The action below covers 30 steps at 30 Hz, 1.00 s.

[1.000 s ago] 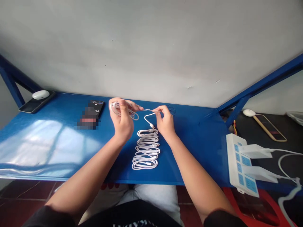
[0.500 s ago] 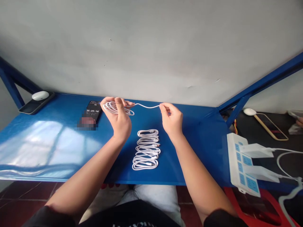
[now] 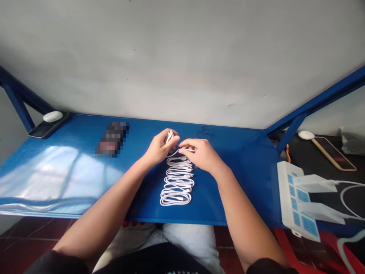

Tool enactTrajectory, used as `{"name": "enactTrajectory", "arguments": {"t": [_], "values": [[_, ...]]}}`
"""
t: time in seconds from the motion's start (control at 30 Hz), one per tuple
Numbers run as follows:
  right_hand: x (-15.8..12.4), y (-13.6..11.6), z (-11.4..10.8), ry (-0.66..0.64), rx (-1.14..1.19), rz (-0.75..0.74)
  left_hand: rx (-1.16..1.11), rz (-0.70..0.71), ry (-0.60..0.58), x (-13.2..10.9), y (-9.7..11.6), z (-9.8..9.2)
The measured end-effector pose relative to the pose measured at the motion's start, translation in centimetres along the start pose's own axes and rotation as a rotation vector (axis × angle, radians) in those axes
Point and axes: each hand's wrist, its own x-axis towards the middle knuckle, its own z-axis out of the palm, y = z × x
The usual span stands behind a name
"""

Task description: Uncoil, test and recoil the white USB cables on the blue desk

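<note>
A coiled white charging cable (image 3: pixel 170 135) is gripped in my left hand (image 3: pixel 160 146), the loops mostly hidden by the fingers and thumb. A loose length of the same cable runs across to my right hand (image 3: pixel 200 153), whose thumb and fingers pinch it. Both hands are close together above the far half of the blue table (image 3: pixel 239 182). Just below them, several coiled white cables (image 3: pixel 176 186) lie in a column on the tabletop, partly overlapping one another. The topmost coil is partly covered by my hands.
Thin dark ties (image 3: pixel 205 132) lie behind my right hand. A phone (image 3: pixel 112 140), partly blurred out, rests to the left. At the far left is a dark device with a white mouse-shaped object (image 3: pixel 53 116). A white power strip (image 3: pixel 296 201) with plugged-in adapters stands at the right edge.
My left hand has moved right and turned, closing around the coil. My right hand has come left and slightly nearer, shortening the cable span. The dark ties are now uncovered.
</note>
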Motion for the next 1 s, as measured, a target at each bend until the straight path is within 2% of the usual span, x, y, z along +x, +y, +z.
{"name": "enactTrajectory", "arguments": {"t": [0.1,0.23,0.33,0.4,0.53,0.6,0.7,0.77,0.9,1.0], "values": [[0.3,0.5,0.2,0.147,0.106,0.039,-0.025,-0.022,-0.174,-0.6,0.1,0.8],[0.6,0.8,0.5,0.236,0.226,0.069,-0.156,-0.098,-0.257,-1.0,0.1,1.5],[0.6,1.0,0.5,0.231,0.351,0.078,-0.267,-0.187,-0.248,-0.9,0.2,1.5],[0.5,1.1,0.1,0.201,0.389,0.117,-0.35,-0.208,-0.18,-0.7,0.3,1.4],[0.4,1.0,-0.8,0.05,0.402,0.22,-0.506,-0.156,-0.023,-0.3,0.3,1.3],[0.4,0.7,-1.1,-0.003,0.533,0.232,-0.523,-0.133,0.003,-0.3,0.2,1.3],[0.3,0.0,-0.8,-0.01,0.833,0.258,-0.524,-0.156,-0.022,-0.3,0.1,1.4],[0.2,-0.3,-0.4,-0.014,0.934,0.288,-0.54,-0.198,-0.102,-0.4,0.2,1.3],[0.5,-0.1,0.3,0.067,0.896,0.301,-0.649,-0.299,-0.269,-0.7,0.5,1.0],[0.8,0.4,0.3,0.255,0.818,0.286,-0.733,-0.339,-0.252,-0.8,0.7,0.9]]}}
